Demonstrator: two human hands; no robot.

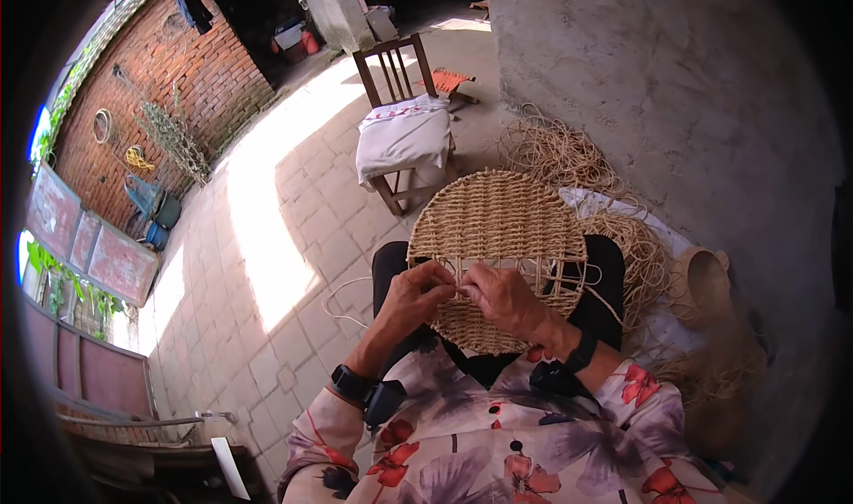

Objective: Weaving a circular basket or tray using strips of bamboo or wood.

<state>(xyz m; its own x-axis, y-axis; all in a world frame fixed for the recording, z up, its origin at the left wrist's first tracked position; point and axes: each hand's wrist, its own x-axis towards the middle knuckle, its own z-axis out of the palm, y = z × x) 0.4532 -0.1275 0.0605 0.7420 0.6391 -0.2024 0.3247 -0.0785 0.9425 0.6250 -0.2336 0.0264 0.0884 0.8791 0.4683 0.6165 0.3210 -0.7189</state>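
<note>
On my lap lies a round woven straw panel [498, 211], with an open band of bare frame bars across its middle and woven parts above and below. My left hand [418, 289] is at the left side of this band, its fingers pinched together. Close beside it, nearly touching, my right hand [505, 298] also pinches at the bars. What lies between the fingertips is too small to make out, though a loose strand of cord [336, 304] curves out to the left of my left hand. Another cord end [606, 301] hangs at the panel's right edge.
Heaps of loose straw cord [555, 148] lie along the grey wall at right, partly on a white sheet [662, 224], with a woven basket [702, 282] there. Ahead stands a wooden chair [391, 68] with a white cloth [404, 140], and an orange stool [449, 80] behind it.
</note>
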